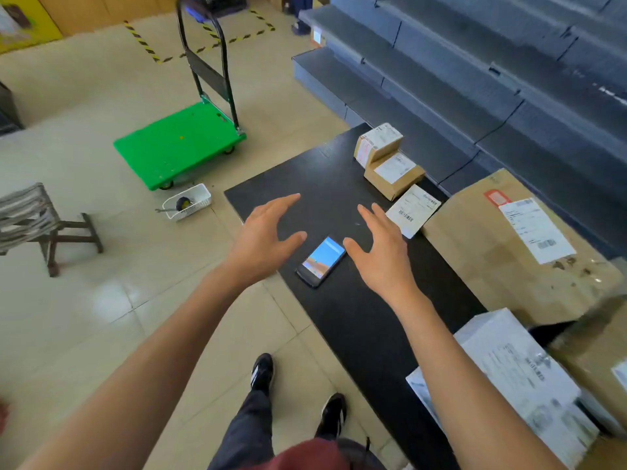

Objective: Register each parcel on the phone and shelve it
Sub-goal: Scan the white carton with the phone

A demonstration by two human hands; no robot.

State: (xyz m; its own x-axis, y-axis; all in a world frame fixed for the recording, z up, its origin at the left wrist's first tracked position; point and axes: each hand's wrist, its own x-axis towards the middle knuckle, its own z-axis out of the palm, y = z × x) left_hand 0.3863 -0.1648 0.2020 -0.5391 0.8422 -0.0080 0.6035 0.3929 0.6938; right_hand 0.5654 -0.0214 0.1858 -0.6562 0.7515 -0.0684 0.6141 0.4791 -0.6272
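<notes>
While both hands hover with fingers spread and hold nothing, the phone (321, 261) lies screen-up near the black tabletop's (356, 317) left edge, its long axis running diagonally from near-left to far-right. It sits between the left hand (268, 232) and right hand (380, 252). Small cardboard parcels (390, 161) sit at the far right corner.

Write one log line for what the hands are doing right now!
left hand: open, holds nothing | right hand: open, holds nothing | phone: on black table, screen lit
</notes>
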